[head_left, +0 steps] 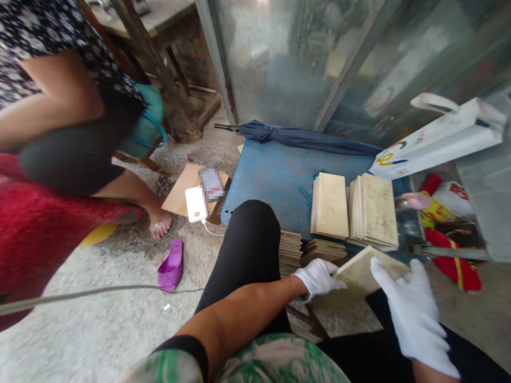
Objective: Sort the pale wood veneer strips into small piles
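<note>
Between my hands, low over my lap, is a thin cream rectangular board [363, 274], tilted. My left hand [319, 277], in a white glove, pinches its left edge. On the right side, my right hand [413, 306], gloved alike, has its thumb on the board's face and its fingers at the far edge. Just beyond stand two stacks of similar boards, a left stack [334, 205] and a right stack [375, 210], on a low blue table [275, 170]. Lower down, more boards [290, 250] are piled beside my knee.
A folded dark umbrella [307, 139] lies along the table's back edge. A white paper bag [435, 138] leans at the right. Left are a white power bank [196, 204] with a cable, a purple slipper [171, 266] and a seated person [67, 101].
</note>
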A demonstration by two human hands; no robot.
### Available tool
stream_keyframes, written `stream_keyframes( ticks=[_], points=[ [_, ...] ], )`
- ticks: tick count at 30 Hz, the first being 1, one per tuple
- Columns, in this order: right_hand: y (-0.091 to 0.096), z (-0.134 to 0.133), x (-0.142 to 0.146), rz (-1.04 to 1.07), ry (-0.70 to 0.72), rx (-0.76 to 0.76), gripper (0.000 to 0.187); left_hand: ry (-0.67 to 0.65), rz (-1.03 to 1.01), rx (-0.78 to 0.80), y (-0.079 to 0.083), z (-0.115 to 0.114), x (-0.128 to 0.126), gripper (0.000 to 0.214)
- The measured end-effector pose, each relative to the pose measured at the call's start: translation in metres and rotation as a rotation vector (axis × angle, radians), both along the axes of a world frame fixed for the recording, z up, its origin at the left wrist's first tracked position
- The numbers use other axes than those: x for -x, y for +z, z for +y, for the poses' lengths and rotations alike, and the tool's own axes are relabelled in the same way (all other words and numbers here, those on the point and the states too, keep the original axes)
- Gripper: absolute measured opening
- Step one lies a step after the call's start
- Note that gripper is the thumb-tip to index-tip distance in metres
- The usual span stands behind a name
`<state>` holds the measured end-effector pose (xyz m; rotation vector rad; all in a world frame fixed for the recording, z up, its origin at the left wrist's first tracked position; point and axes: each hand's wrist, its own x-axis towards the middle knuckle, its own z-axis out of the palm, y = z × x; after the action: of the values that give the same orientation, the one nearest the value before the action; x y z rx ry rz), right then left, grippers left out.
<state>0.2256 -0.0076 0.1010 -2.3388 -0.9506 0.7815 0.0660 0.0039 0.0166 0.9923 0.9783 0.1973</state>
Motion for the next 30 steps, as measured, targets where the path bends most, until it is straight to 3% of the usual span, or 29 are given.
stream_keyframes(
  ticks=[2, 5, 9, 12, 17, 21, 25, 28, 30],
  points=[
    [0.007, -0.005, -0.001, -0.073, -0.052, 0.1, 0.113, -0.102, 0.008, -0.16, 0.0, -0.003, 0.0, 0.03],
    [0.014, -0.02, -0.006, -0.087, -0.057, 0.155, 0.103, -0.198, 0.023, -0.301, -0.002, -0.004, -0.001, 0.03],
    [0.024, -0.037, -0.021, -0.042, 0.033, 0.11, 0.076, -0.29, 0.06, -0.332, -0.003, -0.005, -0.002, 0.029],
    [0.032, -0.044, -0.044, 0.009, 0.146, 0.16, 0.059, -0.31, 0.043, -0.348, -0.004, -0.009, -0.003, 0.03],
    [0.031, -0.057, -0.076, 0.025, 0.324, 0.254, 0.047, -0.305, 0.016, -0.375, -0.009, -0.013, -0.002, 0.029],
    [0.016, -0.066, -0.083, -0.197, 0.616, 0.123, 0.042, -0.352, 0.041, -0.371, -0.012, -0.008, 0.0, 0.028],
    [-0.017, -0.064, -0.08, -0.399, 0.885, -0.055, 0.042, -0.536, 0.311, -0.499, -0.014, 0.003, 0.006, 0.04],
    [-0.045, -0.051, -0.072, -0.406, 1.009, -0.023, 0.036, -0.662, 0.499, -0.515, -0.018, 0.01, 0.013, 0.041],
    [-0.062, -0.038, -0.065, -0.401, 1.063, 0.037, 0.032, -0.721, 0.515, -0.497, -0.019, 0.012, 0.017, 0.039]
  ],
)
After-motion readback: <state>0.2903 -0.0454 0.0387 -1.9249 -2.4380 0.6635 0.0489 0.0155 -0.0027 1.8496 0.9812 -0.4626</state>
